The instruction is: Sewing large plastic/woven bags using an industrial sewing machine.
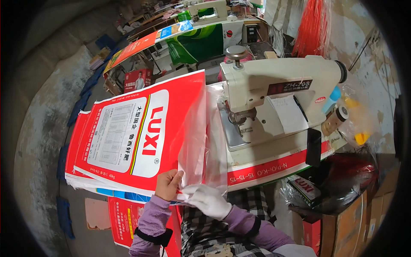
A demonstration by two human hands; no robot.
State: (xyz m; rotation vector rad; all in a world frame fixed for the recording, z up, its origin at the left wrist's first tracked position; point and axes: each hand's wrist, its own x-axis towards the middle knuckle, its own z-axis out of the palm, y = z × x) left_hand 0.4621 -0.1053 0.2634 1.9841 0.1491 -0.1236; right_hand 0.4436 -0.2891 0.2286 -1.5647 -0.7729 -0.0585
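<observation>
A stack of red and white printed woven sacks (173, 128) lies flat at the left of the sewing machine (257, 85). Clear plastic film (199, 158), like a bag liner, sticks out along the top sack's right edge. My bare left hand (168, 185) is closed in a pinch on the near right corner of that sack. Beside it, my right hand (209, 202), in a white glove, has its fingers closed at the edge of the clear film. The exact spot under the gloved fingertips is hidden. Both hands are just short of the machine's bed.
On the machine stand a paper note (287, 113) and a thread cone (335, 120). A black phone-shaped object (314, 147) hangs at its front. Red strands (311, 30) hang behind. Cardboard boxes (344, 225) stand at the lower right. Another sewing machine (209, 10) sits at the back.
</observation>
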